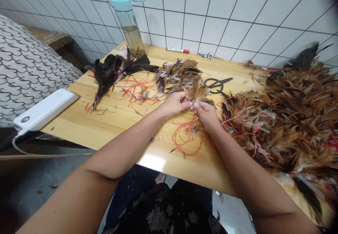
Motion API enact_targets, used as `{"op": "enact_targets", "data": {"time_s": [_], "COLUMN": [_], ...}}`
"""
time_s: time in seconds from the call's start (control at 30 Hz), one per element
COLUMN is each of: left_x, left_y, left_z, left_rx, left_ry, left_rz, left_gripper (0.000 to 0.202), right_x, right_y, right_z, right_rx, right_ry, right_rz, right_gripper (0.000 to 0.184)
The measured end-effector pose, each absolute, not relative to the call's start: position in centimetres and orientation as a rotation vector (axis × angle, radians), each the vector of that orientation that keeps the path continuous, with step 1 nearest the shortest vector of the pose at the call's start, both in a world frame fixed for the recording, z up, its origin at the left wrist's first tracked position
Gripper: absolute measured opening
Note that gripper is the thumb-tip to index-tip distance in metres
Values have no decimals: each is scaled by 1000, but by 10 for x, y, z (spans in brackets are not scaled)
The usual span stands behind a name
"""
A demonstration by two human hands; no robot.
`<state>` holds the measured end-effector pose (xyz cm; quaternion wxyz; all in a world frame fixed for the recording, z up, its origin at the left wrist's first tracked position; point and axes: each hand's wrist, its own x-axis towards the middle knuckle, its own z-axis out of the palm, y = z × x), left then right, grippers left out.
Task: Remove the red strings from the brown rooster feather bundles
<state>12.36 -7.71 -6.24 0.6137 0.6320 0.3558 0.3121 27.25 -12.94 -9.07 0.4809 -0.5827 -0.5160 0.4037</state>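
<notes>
My left hand (178, 103) is closed in a pinch at the base of a small bunch of brown feathers (198, 90), which fans out away from me. My right hand (208, 114) meets it there, thumb and fingertips pinched together where red string (185, 144) comes up to the feathers. Loose loops of that string lie on the table below the hands. The exact point where string and quills meet is hidden by my fingertips. Just beyond the hands rests a pile of brown and grey feathers (179, 74). Scissors (218, 85) with dark handles lie to its right.
A large heap of brown feathers (298, 118) covers the right side of the wooden table (105, 128). At the left are black feather bunches (107, 74), cut red strings (137, 88) and a white power bank (46, 109). A water bottle (130, 30) and red-capped marker (177, 50) stand and lie near the tiled wall.
</notes>
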Motion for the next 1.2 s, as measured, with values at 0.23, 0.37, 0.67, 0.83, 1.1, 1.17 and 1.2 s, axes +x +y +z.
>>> {"op": "enact_targets", "data": {"time_s": [0.23, 0.37, 0.67, 0.83, 1.1, 1.17, 1.2], "left_x": [125, 126, 127, 127, 120, 120, 120], "left_y": [-78, -77, -79, -78, -74, -74, -74], "left_z": [-62, -65, -64, -67, -69, -69, -68], "left_rx": [1495, 1548, 1569, 1383, 1214, 1201, 1196], "left_ry": [764, 769, 762, 753, 633, 608, 596], "left_rz": [732, 782, 841, 794, 672, 673, 677], "left_gripper": [15, 19, 30, 31, 36, 39, 40], "right_x": [273, 273, 275, 276, 275, 276, 276], "right_y": [-128, -129, -127, -127, -130, -130, -130], "right_z": [-96, -96, -100, -99, -95, -93, -92], "right_rx": [-1503, -1560, -1548, -1507, -1406, -1359, -1338], "right_ry": [-1259, -1271, -1273, -1330, -1343, -1353, -1363], "right_rz": [895, 845, 868, 885, 1023, 1050, 1065], "right_gripper": [28, 29, 33, 28, 26, 29, 30]}}
